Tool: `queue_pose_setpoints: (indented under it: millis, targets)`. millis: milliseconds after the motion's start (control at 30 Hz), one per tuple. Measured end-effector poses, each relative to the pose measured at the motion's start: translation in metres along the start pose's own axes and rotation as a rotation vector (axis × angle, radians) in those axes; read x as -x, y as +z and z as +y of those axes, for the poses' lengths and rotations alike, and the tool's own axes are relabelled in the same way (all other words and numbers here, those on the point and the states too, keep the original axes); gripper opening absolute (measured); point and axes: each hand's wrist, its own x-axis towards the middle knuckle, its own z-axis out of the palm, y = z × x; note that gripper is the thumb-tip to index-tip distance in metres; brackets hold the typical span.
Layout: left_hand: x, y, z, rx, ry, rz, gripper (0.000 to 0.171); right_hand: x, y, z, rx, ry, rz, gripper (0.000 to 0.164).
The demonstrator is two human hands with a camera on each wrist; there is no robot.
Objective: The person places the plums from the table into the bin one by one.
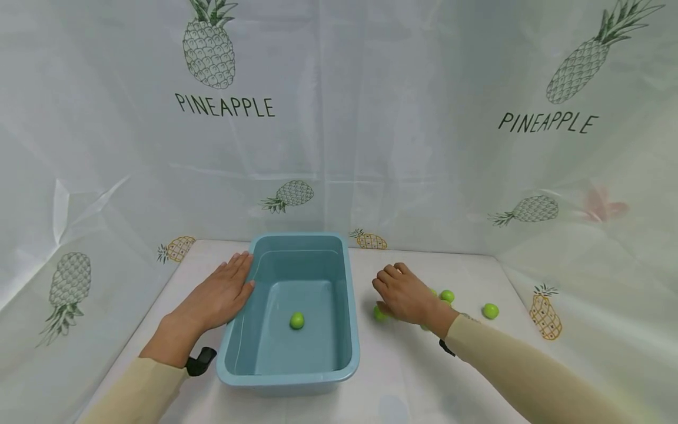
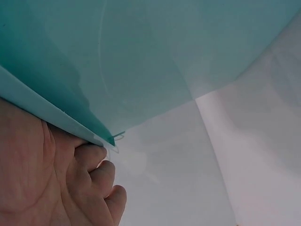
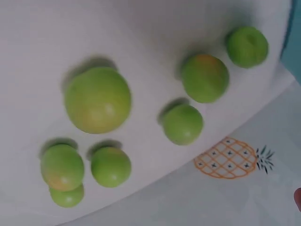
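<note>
A blue plastic basin (image 1: 296, 380) stands on the white-covered table, with one small round green fruit (image 1: 297, 320) on its floor. My left hand (image 1: 219, 294) lies along the basin's left rim, fingers straight; the left wrist view shows its palm side (image 2: 80, 183) against the rim (image 2: 51, 110). To the right of the basin, my right hand (image 1: 405, 294) hovers with bent fingers over several green fruits (image 1: 447, 295) and partly hides them. Seen from the right wrist, the green fruits (image 3: 98, 100) lie loosely spread, and just a fingertip (image 3: 298, 199) shows at the edge.
One green fruit (image 1: 490, 311) lies apart, farther right. White sheeting (image 1: 371, 147) printed with pineapples hangs behind the table and along both sides. Black wrist straps (image 1: 201, 361) show at both sleeves.
</note>
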Motion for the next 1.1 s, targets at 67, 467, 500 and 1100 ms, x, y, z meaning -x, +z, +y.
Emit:
queue_pose_setpoints:
  millis: [67, 467, 500, 1100]
  targets:
    - [0.000, 0.000, 0.000, 0.001, 0.000, -0.001, 0.065, 0.004, 0.004, -0.004, 0.028, -0.023, -0.041, 0.042]
    - [-0.002, -0.001, 0.000, 0.006, 0.003, 0.004, 0.065, 0.015, 0.027, -0.019, 0.094, -0.084, -0.185, 0.038]
    - [-0.002, -0.001, 0.000, 0.007, 0.005, 0.006, 0.065, 0.015, 0.028, -0.020, 0.100, -0.088, -0.187, 0.037]
    - [-0.001, 0.000, 0.001, 0.011, -0.012, 0.008, 0.065, 0.015, 0.037, -0.025, 0.162, -0.134, -0.193, 0.022]
